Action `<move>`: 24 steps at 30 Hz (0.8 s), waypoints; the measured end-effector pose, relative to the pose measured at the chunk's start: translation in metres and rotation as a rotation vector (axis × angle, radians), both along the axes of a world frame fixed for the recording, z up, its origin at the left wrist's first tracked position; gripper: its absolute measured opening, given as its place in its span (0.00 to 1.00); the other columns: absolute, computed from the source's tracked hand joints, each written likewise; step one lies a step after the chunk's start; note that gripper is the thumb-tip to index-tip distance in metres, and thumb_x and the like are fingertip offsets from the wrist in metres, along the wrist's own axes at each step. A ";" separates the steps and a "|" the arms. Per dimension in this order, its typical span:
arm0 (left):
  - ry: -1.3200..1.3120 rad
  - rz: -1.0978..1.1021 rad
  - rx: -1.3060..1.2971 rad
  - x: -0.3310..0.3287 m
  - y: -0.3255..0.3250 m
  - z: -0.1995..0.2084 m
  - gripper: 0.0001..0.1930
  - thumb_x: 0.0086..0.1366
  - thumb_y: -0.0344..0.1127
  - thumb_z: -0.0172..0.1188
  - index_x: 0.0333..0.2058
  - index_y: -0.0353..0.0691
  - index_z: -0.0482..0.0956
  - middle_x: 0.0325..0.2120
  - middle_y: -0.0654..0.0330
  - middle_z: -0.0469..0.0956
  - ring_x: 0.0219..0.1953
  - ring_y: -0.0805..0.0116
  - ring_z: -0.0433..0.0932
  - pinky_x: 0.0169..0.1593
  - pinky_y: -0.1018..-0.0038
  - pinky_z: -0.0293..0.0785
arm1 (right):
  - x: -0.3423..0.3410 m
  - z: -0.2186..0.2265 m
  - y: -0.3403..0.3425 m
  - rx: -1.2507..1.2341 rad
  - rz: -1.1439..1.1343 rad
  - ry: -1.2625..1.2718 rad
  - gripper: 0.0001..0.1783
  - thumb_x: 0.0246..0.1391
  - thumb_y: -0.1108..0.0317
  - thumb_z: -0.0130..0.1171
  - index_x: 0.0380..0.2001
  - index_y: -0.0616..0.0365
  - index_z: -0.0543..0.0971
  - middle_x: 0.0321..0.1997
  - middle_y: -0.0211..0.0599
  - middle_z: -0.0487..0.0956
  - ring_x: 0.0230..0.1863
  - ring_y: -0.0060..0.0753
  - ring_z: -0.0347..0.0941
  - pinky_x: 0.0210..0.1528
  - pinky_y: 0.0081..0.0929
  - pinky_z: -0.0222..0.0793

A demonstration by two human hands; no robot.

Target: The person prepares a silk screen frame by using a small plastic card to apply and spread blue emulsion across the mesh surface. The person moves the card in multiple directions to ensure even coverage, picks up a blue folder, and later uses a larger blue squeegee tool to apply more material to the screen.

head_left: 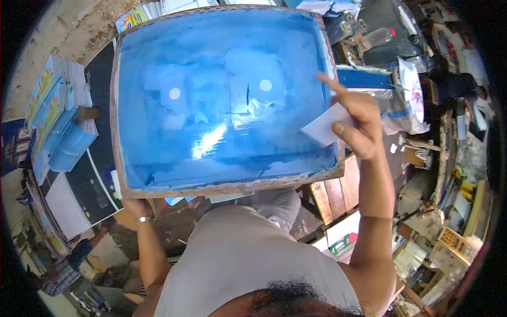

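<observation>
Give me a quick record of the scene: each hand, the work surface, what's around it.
Left hand: at the near-left corner of the brown-edged frame, fingers mostly hidden
Right hand: pinching a white card over the right side; contact unclear
Blue screen: inside the frame, two round white spots, bright glare
Left surroundings: stacked booklets
Far right: clear bottle, red cap

the framed blue screen [211,105] and paper stacks [73,143] show a cluttered workshop.
</observation>
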State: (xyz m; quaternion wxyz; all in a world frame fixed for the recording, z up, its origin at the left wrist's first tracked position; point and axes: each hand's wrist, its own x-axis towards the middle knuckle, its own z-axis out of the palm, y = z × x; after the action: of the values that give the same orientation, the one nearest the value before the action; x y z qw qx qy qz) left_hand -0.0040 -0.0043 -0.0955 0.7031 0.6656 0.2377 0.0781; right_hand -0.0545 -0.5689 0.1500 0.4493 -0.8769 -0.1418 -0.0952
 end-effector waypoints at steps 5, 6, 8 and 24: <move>0.021 -0.204 0.295 -0.004 0.020 -0.017 0.23 0.70 0.40 0.49 0.56 0.27 0.69 0.49 0.53 0.75 0.45 0.63 0.78 0.45 0.66 0.77 | 0.042 0.029 0.057 1.267 0.550 0.232 0.15 0.58 0.75 0.51 0.17 0.51 0.70 0.11 0.30 0.70 0.12 0.25 0.65 0.67 0.69 0.45; 0.021 -0.136 0.148 -0.007 0.015 -0.016 0.20 0.69 0.39 0.48 0.52 0.28 0.70 0.45 0.54 0.76 0.42 0.64 0.77 0.44 0.65 0.77 | 0.045 0.035 0.069 1.292 0.645 0.276 0.15 0.59 0.76 0.50 0.17 0.52 0.70 0.11 0.30 0.70 0.12 0.27 0.65 0.66 0.71 0.48; 0.055 -0.033 -0.169 0.001 0.000 -0.007 0.13 0.68 0.37 0.48 0.41 0.31 0.73 0.36 0.56 0.76 0.34 0.65 0.76 0.41 0.65 0.78 | 0.041 0.053 0.097 1.340 0.799 0.350 0.15 0.59 0.75 0.49 0.17 0.55 0.69 0.11 0.31 0.67 0.12 0.30 0.64 0.62 0.74 0.52; 0.081 -0.088 -0.188 -0.003 0.008 -0.024 0.24 0.68 0.43 0.48 0.54 0.30 0.72 0.46 0.52 0.76 0.45 0.57 0.77 0.50 0.61 0.75 | 0.019 0.063 0.188 1.306 1.487 0.409 0.22 0.63 0.57 0.43 0.19 0.61 0.65 0.15 0.40 0.62 0.16 0.52 0.64 0.51 0.60 0.68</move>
State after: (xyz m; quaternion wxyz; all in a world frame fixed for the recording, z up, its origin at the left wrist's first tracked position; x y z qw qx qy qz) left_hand -0.0069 0.0033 -0.1190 0.7550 0.6091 0.2426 -0.0027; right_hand -0.0352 -0.3807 0.2133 0.8025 -0.1482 -0.4927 0.3022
